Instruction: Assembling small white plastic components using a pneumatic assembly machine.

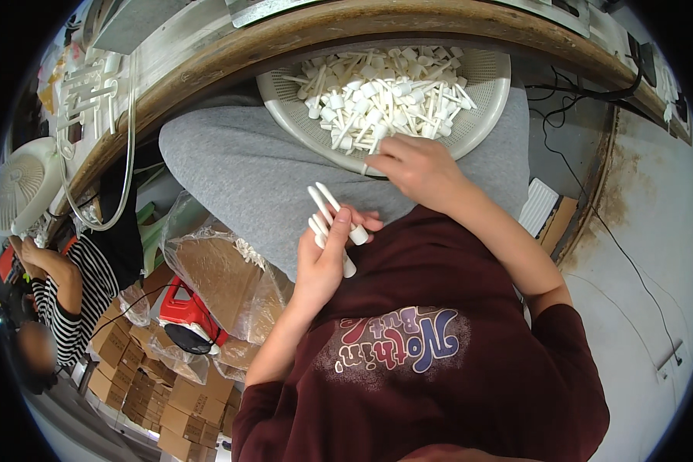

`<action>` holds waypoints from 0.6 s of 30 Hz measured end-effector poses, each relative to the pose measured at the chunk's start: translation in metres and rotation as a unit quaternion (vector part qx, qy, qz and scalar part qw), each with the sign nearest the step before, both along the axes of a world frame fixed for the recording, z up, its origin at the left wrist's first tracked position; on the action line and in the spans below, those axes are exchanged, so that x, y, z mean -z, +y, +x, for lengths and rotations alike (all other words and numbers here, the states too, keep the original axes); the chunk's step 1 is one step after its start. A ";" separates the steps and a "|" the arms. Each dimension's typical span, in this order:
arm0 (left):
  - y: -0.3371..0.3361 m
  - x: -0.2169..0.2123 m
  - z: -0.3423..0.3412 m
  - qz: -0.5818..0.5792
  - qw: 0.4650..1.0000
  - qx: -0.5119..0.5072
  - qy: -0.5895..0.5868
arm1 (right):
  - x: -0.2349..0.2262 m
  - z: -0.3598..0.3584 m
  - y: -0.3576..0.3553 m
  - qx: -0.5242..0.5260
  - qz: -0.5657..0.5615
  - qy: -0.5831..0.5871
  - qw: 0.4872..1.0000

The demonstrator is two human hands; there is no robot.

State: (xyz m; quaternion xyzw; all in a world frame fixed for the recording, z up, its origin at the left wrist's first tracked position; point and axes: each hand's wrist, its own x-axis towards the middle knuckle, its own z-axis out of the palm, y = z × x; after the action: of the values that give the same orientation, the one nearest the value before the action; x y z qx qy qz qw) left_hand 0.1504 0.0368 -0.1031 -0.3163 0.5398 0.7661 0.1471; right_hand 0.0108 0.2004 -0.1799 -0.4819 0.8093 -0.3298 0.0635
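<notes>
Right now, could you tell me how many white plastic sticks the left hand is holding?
3, as far as shows: the white sticks lie side by side in the left hand, tips toward the basket; the fingers may hide another. The right hand reaches into the basket.

We see a curved wooden workbench (208,65) arching across the top of the view, its edge worn and brown. Below its left end stands a white fan (23,185), with a clear tube (127,154) hanging beside it. Brown cardboard boxes (154,385) are stacked at lower left. On the right lies a pale, stained floor (639,254), crossed by black cables (593,208).
</notes>
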 end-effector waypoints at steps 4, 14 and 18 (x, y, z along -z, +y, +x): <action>0.011 -0.017 -0.006 0.085 0.991 -0.095 -0.045 | 0.008 -0.001 -0.013 -0.071 0.057 0.051 0.995; 0.005 -0.016 -0.015 -0.085 0.996 -0.024 -0.022 | -0.065 -0.004 0.023 0.086 -0.112 -0.624 0.768; 0.014 -0.021 -0.020 -0.123 0.983 0.138 -0.008 | -0.068 0.009 0.033 0.052 -0.187 -0.672 0.714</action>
State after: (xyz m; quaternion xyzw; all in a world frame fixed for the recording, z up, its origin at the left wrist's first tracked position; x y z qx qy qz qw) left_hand 0.1302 0.0505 -0.0817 -0.2605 0.6675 0.6634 0.2156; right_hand 0.0193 0.2338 -0.1117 -0.0920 0.4987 -0.7145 0.4820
